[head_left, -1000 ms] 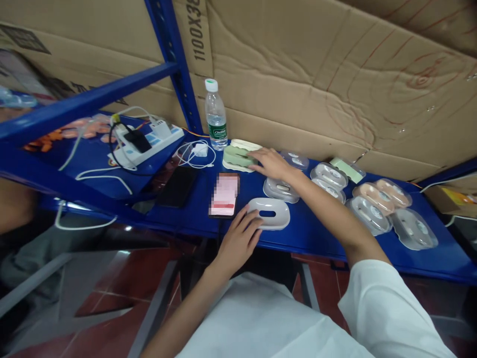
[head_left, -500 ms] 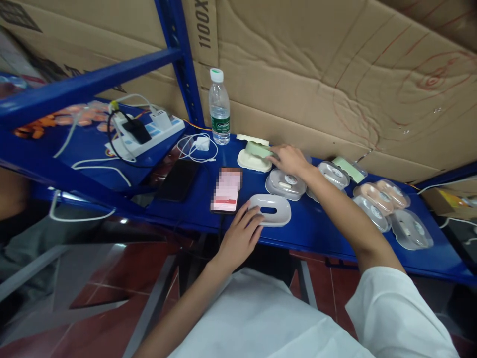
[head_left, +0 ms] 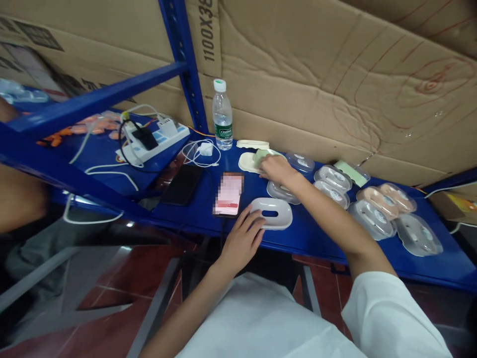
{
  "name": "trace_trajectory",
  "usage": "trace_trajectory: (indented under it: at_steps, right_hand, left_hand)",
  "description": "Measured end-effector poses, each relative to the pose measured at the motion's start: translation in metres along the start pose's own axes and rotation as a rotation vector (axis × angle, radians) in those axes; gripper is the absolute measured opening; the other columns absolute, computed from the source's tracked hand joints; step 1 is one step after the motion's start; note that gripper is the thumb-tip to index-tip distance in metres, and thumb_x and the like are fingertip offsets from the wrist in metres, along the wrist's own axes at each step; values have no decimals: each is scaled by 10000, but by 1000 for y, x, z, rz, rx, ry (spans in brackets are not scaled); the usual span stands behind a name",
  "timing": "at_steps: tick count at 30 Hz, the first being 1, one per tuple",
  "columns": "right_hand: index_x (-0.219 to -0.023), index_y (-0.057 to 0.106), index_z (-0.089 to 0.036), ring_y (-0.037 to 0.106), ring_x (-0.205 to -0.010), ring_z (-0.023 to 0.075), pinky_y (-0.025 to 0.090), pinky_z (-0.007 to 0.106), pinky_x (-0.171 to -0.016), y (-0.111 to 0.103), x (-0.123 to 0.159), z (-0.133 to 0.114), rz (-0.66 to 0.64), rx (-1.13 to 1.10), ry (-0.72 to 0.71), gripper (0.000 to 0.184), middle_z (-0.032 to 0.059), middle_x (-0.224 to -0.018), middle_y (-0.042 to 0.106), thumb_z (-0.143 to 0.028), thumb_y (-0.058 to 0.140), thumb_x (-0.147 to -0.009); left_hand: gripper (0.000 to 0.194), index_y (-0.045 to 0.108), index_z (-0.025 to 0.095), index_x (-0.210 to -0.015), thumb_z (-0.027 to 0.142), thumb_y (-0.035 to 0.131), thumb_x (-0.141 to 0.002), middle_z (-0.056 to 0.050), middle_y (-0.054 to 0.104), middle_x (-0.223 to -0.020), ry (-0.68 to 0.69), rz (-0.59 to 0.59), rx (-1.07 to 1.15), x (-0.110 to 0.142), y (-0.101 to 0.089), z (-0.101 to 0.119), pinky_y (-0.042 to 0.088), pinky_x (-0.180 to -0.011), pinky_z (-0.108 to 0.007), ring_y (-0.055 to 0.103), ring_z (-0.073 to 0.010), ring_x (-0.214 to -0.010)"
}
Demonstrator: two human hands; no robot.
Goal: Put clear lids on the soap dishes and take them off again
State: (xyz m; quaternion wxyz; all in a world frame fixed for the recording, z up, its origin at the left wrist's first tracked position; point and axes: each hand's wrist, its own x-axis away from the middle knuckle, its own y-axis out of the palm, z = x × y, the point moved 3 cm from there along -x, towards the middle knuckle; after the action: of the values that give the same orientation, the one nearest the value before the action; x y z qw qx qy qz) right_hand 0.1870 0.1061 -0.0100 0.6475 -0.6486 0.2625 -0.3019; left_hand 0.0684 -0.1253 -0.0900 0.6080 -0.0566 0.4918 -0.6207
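Observation:
My left hand (head_left: 242, 242) lies with its fingers stretched out over the left rim of a pale grey oval dish (head_left: 285, 214) with a slot in its middle. Beyond it, my right hand (head_left: 278, 169) is closed on a light green wavy-edged piece (head_left: 263, 156), whose right part the fingers hide. That green piece is above a cream oval piece (head_left: 246, 162). Behind them lies a long cream strip (head_left: 252, 144). A clear-wrapped oval dish (head_left: 282, 193) sits under my right wrist, partly covered. Left of the grey dish is a phone (head_left: 228, 194) with a lit screen.
Several clear-packed dishes (head_left: 376, 219) and another green piece (head_left: 352, 172) stand to the right. A water bottle (head_left: 222, 117), a white charger cable (head_left: 203, 150), a dark flat device (head_left: 182, 184) and a power strip (head_left: 164, 138) are leftward. Blue shelf posts (head_left: 184, 64) and cardboard border the blue table (head_left: 309, 233).
My right hand has moved slightly left and down, and the green piece in it has shifted and turned. My left hand stays on the grey dish. The whole view has shifted a little.

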Motion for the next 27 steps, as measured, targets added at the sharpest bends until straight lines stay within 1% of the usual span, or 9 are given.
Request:
trace_trajectory:
  at_steps: [2,4,9,12,15,19,22,24,27]
  right_hand:
    - [-958,802,-103,691,-1082,330,482,403,-970,-1,-5,4,25,-63,23,125,222,-1090,773,-196,736,-907]
    - [-927,797,-142,694,-1041,294,483,378,-957,-6,-6,13,62,-148,38,99,164,-1054,780,-195,724,-886]
    - [-990,735,-168,669,-923,185,498,290,-850,-29,10,43,192,-365,122,260,54,-1005,754,-294,507,-992]
    - [-1007,680,-172,660,-923,188,519,297,-826,-41,35,50,276,-459,186,387,51,-980,737,-367,351,-1061]
    - [-1032,652,-209,656,-980,222,537,361,-904,-44,90,37,393,-507,212,434,61,-1011,727,-464,307,-1095]
    - [-1096,665,-312,664,-1161,313,485,544,-1104,-12,205,4,670,-437,326,264,95,-1156,733,-496,477,-1076]
    - [-1150,658,-379,680,-1183,343,543,604,-1046,32,274,-19,800,-431,457,164,102,-1176,723,-424,528,-1060]
    - [-1186,663,-398,685,-1220,335,576,604,-1047,57,291,-33,764,-482,439,181,91,-1201,720,-389,536,-1058]
    - [-1188,706,-391,640,-1352,320,545,596,-1158,78,284,-50,616,-507,334,196,82,-1250,714,-378,561,-1057]
  left_hand:
    - [267,677,219,-1311,161,580,-1069,-85,672,-1481,3,-2,-5,0,-1,1,511,-1257,-518,460,-307,-1570]
    - [255,681,217,-1300,169,580,-1071,-85,678,-1473,5,-5,-8,0,-2,1,517,-1252,-514,466,-302,-1565]
    - [253,689,236,-1291,181,570,-1075,-83,688,-1466,2,4,-24,0,-1,0,553,-1213,-516,491,-306,-1551]
    - [260,683,243,-1303,183,569,-1076,-82,684,-1476,-6,8,-22,0,1,0,564,-1199,-526,494,-312,-1550]
    - [266,680,267,-1312,191,589,-1074,-66,698,-1461,-12,38,38,2,0,1,562,-1201,-543,512,-303,-1538]
    - [271,672,296,-1325,221,626,-1068,-64,747,-1368,-145,215,143,4,-8,1,572,-1180,-579,593,-298,-1459]
    - [266,670,292,-1321,232,644,-1063,-57,763,-1332,-182,268,210,1,-18,4,576,-1172,-562,647,-286,-1395]
    - [258,680,293,-1310,235,655,-1059,-44,767,-1324,-152,249,210,-4,-24,8,565,-1187,-544,644,-278,-1398]
    - [267,690,289,-1319,235,651,-1061,-47,751,-1356,-61,168,142,-10,-25,14,538,-1215,-540,603,-285,-1442]
